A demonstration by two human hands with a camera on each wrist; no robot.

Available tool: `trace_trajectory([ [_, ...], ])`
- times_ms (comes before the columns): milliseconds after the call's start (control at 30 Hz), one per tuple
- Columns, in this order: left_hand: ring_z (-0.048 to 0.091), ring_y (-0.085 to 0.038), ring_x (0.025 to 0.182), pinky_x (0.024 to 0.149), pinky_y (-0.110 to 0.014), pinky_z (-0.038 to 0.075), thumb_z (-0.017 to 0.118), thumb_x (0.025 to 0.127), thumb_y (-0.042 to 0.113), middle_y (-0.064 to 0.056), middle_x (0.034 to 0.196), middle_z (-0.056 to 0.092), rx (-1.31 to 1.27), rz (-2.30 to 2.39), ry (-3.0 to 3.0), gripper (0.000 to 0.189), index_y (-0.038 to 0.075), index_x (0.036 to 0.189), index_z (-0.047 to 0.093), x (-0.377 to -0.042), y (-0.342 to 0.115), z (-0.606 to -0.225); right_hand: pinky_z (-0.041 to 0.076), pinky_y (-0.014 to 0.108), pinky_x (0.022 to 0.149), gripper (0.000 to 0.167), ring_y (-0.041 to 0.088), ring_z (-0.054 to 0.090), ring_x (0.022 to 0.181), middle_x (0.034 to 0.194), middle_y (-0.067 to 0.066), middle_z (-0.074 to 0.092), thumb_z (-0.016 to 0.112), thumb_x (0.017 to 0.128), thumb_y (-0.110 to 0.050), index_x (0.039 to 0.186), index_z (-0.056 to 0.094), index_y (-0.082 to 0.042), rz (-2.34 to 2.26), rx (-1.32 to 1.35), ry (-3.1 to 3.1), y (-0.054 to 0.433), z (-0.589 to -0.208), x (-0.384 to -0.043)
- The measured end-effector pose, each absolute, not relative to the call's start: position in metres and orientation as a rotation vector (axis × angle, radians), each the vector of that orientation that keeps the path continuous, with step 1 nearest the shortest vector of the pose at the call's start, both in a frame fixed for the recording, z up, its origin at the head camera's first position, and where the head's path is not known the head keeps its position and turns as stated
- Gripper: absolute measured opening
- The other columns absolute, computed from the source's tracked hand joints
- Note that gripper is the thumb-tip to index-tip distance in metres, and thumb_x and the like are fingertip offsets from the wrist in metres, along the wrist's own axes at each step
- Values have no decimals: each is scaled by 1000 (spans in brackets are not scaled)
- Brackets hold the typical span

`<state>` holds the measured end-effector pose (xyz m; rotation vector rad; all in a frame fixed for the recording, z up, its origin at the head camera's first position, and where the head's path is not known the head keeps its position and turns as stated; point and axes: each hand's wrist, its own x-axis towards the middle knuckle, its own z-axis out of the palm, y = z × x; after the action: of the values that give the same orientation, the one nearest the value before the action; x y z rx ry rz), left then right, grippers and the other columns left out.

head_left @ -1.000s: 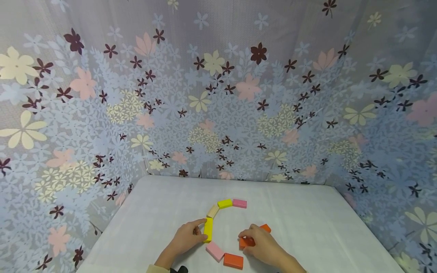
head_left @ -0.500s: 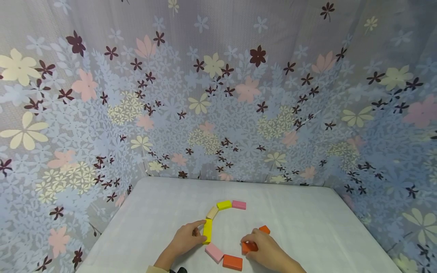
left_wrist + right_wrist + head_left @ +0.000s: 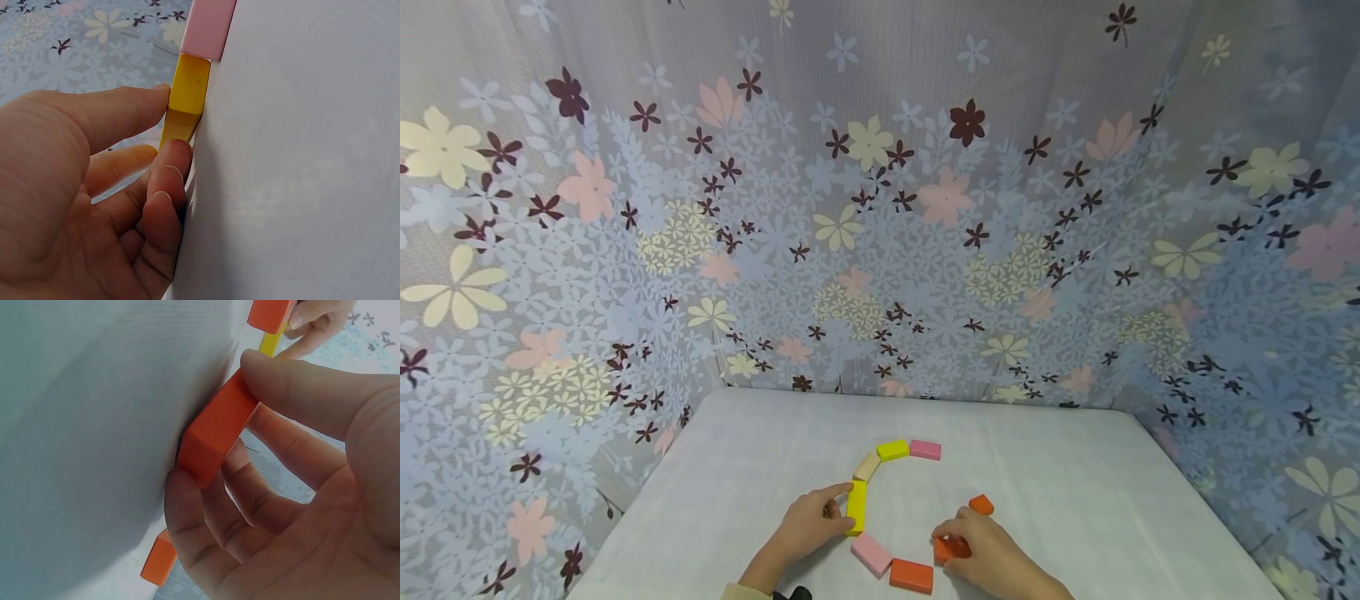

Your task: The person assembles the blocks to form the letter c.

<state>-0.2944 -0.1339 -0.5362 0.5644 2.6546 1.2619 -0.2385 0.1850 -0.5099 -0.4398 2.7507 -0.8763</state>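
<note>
My left hand (image 3: 811, 521) pinches a yellow wooden block (image 3: 856, 508) lying on the white table; the thumb and index finger are at its two ends. In the left wrist view this yellow block (image 3: 189, 87) meets a pink one (image 3: 209, 28). My right hand (image 3: 988, 550) holds a red-orange block (image 3: 219, 428) by its ends between thumb and fingers, low over or on the cloth; the head view shows only part of it (image 3: 946, 549). To its left lies a red-orange block (image 3: 912, 576), and behind the hand an orange block (image 3: 981, 505).
A curved row continues away from the yellow block: a natural wood block (image 3: 867, 467), a yellow one (image 3: 892, 451) and a pink one (image 3: 926, 450). A pink block (image 3: 871, 555) lies at the near left. Flowered cloth (image 3: 880, 250) surrounds the white table (image 3: 1060, 450).
My right hand has moved slightly nearer and to the right with the red-orange block, leaving more of the orange block behind it visible. The left hand has stayed in place.
</note>
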Motion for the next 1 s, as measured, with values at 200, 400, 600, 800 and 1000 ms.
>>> trace_trajectory([
  [200, 48, -10, 60, 53, -26, 36, 78, 88, 32, 6, 74, 59, 538, 1261, 2651, 59, 11, 140, 60, -296, -134, -538, 44, 34, 70, 29, 17, 49, 79, 89, -2, 51, 84, 83, -26, 111, 75, -21, -874, -440, 2731, 187, -509, -235],
  [400, 49, -11, 62, 54, -26, 37, 78, 88, 32, 6, 75, 60, 521, 1249, 2657, 59, 12, 140, 60, -294, -134, -538, 42, 32, 69, 26, 18, 47, 80, 88, -2, 50, 83, 84, -27, 109, 76, -24, -857, -450, 2726, 189, -507, -231],
  [600, 48, -12, 62, 55, -26, 37, 77, 89, 30, 5, 76, 59, 552, 1256, 2665, 58, 10, 140, 60, -292, -133, -535, 40, 32, 68, 25, 18, 46, 79, 87, -2, 49, 83, 84, -24, 109, 77, -26, -833, -461, 2727, 191, -508, -229],
  [800, 48, -11, 62, 55, -26, 36, 77, 88, 30, 6, 75, 59, 552, 1255, 2670, 58, 10, 140, 60, -293, -133, -536, 40, 31, 67, 23, 17, 47, 77, 85, -3, 51, 82, 85, -22, 106, 77, -30, -842, -484, 2706, 192, -510, -227],
  [1000, 48, -11, 62, 55, -26, 36, 77, 88, 30, 6, 75, 59, 557, 1256, 2671, 58, 11, 140, 60, -292, -133, -537, 42, 30, 68, 23, 16, 48, 77, 85, -3, 52, 83, 84, -24, 105, 78, -30, -868, -481, 2679, 190, -509, -224],
])
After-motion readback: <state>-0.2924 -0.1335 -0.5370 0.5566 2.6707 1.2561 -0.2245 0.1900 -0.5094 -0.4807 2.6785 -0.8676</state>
